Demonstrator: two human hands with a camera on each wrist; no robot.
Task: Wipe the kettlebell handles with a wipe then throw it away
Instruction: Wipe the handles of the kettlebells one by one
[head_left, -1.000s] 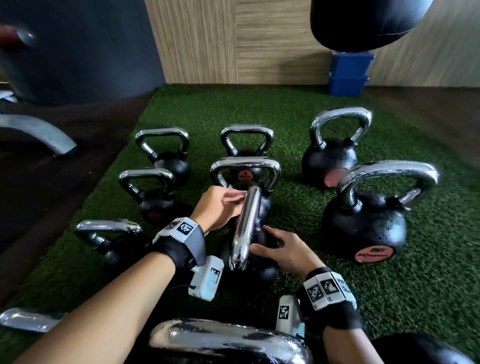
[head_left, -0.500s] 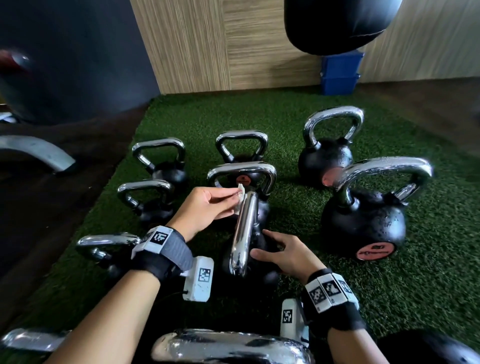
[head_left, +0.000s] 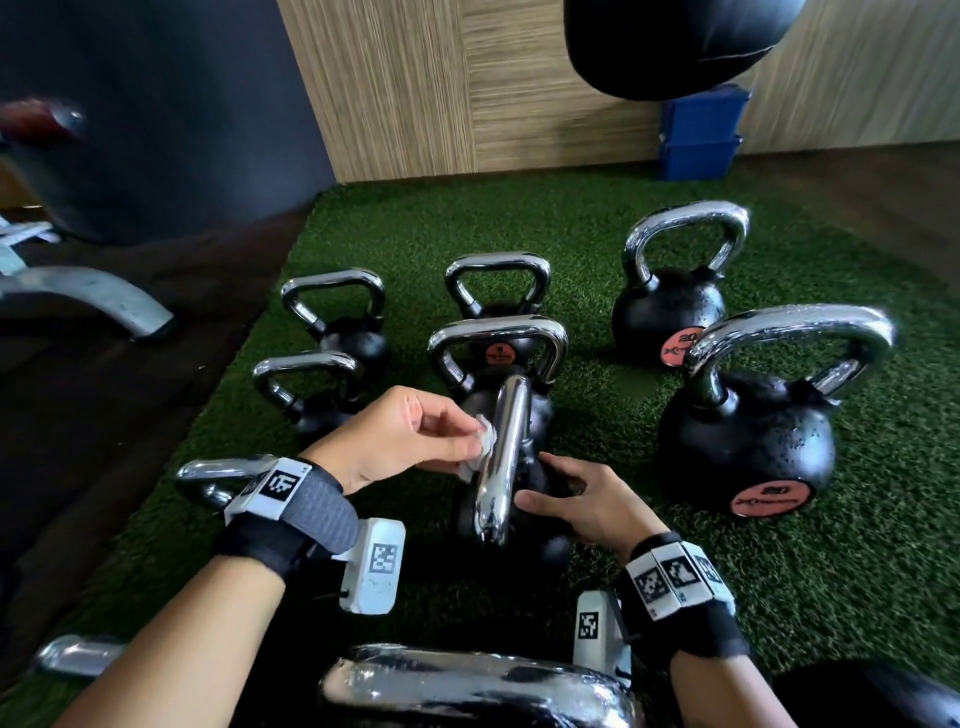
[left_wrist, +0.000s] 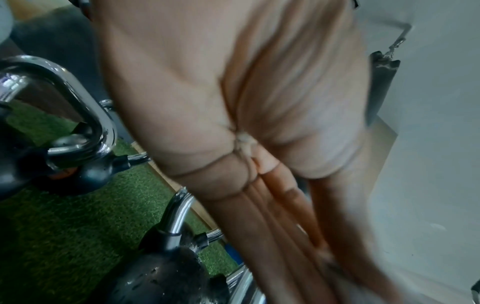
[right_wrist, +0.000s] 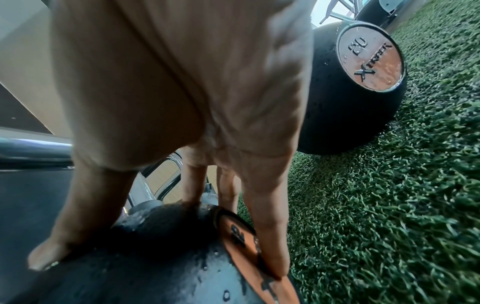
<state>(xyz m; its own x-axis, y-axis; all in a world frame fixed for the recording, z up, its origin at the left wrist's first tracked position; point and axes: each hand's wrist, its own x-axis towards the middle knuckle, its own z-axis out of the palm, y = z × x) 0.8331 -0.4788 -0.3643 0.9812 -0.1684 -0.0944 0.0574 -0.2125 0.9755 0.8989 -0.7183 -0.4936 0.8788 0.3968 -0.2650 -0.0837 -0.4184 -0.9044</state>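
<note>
Left grip pinches small white wipe, pressing it against left side of chrome handle of centre kettlebell. Right grip splayed on that kettlebell's black body, fingers straight across orange label, thumb on near side; holds nothing. Kettlebell stands on green turf. Large kettlebell to right, well apart. Smaller kettlebells beyond, left. Blue box at wooden wall, far back.
</note>
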